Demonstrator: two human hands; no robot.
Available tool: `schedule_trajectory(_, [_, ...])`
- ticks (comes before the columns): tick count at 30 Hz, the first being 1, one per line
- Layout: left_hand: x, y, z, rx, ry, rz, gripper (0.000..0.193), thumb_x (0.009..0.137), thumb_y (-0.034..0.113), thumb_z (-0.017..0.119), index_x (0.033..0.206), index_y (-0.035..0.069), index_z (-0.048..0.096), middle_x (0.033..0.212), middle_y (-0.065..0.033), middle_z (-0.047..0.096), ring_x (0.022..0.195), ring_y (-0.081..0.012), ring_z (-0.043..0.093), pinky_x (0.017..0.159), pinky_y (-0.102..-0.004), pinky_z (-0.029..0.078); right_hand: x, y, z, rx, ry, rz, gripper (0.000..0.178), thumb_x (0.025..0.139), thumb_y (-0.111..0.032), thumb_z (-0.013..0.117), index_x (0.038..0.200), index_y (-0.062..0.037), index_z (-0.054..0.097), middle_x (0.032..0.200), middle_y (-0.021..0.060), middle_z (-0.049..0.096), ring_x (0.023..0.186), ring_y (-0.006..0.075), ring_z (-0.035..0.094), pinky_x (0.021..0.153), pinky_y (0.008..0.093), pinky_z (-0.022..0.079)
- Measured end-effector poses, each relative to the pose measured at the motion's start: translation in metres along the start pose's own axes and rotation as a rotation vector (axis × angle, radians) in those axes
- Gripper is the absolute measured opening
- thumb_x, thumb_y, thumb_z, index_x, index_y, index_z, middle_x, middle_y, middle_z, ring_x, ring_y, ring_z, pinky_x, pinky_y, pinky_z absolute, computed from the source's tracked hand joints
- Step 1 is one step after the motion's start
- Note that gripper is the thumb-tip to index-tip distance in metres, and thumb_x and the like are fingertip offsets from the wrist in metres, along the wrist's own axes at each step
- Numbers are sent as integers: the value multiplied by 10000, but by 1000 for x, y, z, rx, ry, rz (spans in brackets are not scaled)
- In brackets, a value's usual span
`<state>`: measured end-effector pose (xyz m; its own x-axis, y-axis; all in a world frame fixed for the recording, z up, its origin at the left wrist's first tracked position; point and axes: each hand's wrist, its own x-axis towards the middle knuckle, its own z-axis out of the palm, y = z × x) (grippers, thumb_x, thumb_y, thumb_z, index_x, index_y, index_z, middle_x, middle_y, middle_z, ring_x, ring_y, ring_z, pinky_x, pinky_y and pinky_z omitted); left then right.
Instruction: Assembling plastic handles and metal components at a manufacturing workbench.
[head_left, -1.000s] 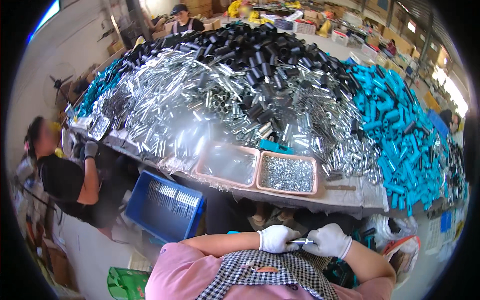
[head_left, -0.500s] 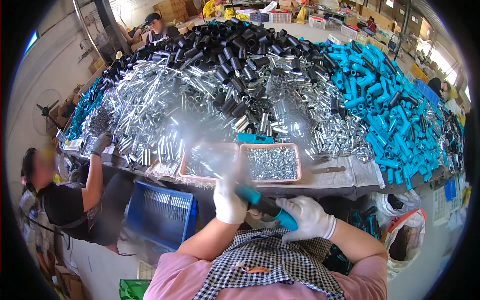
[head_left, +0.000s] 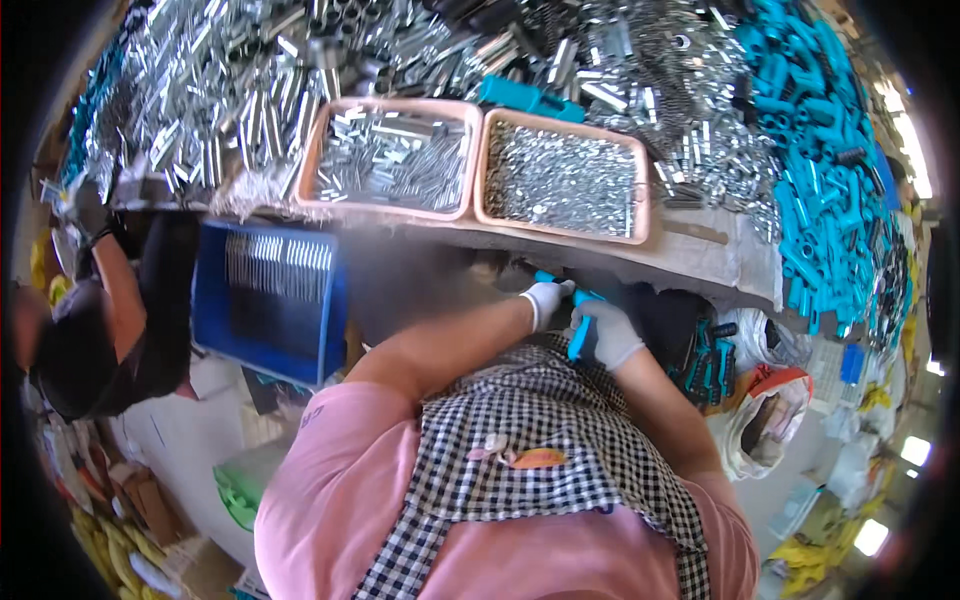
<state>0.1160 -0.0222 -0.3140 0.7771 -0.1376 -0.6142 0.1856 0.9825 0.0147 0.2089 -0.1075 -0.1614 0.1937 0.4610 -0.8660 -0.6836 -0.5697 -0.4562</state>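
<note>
In front of my apron, at the table's near edge, both gloved hands are on a teal plastic tool body (head_left: 588, 298) with an angled handle. My left hand (head_left: 546, 303), in a white glove, is closed round its far left part. My right hand (head_left: 612, 338), gloved too, wraps the handle, whose teal end shows below the fingers. Beyond them stand two pinkish trays: the left tray (head_left: 390, 213) holds thin metal pins, the right tray (head_left: 560, 232) small metal pieces. A loose teal part (head_left: 530, 98) lies behind the trays.
Heaped metal tubes (head_left: 265, 125) cover the table, with a pile of teal parts (head_left: 805, 150) at the right. A blue crate (head_left: 335, 300) with metal rods stands left of me. A co-worker's arm (head_left: 120, 300) is far left. A white sack (head_left: 735, 440) stands right.
My view has tipped downward. Both hands have moved with the teal tool to the table's near edge, and my left hand has shifted right, close to my right hand.
</note>
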Motion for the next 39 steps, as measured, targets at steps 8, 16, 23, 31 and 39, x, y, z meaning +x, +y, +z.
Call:
schedule_trajectory(8, [8,1,1,114,94,35,296,1012,341,460,1088,75,565,1109,-153,641,1045,-314,573,955,-441,427,29,8,-3,-69,54,5,138,814,-121,629,825,12,593,722,127,596,640,247,609,630,385,539])
schedule_trajectory(16, [-29,3,14,617,93,366,402,1025,304,352,1248,68,589,1170,-123,645,1026,-253,607,938,-406,471,44,30,-9,-76,25,51,93,850,-117,595,810,-32,596,707,124,599,625,270,608,639,398,537])
schedule_trajectory(23, [1,11,-28,67,369,195,486,944,529,415,977,127,686,904,-98,705,739,-272,655,711,-423,550,76,25,41,-1023,90,-663,412,907,-284,638,1247,-54,607,1214,171,627,1186,280,557,986,353,443])
schedule_trajectory(31, [-84,63,30,2368,43,349,358,866,299,605,1101,42,687,1132,-198,661,944,-236,623,865,-375,506,67,-51,109,-874,-210,-745,414,907,-294,636,1242,-52,607,1208,171,631,1168,277,567,977,352,449])
schedule_trajectory(39, [-90,49,30,2116,300,327,319,917,242,526,1135,65,675,1170,-181,649,1018,-258,625,906,-390,495,54,-62,135,-804,-484,-743,417,907,-305,635,1237,-51,607,1202,170,635,1150,275,578,968,352,455])
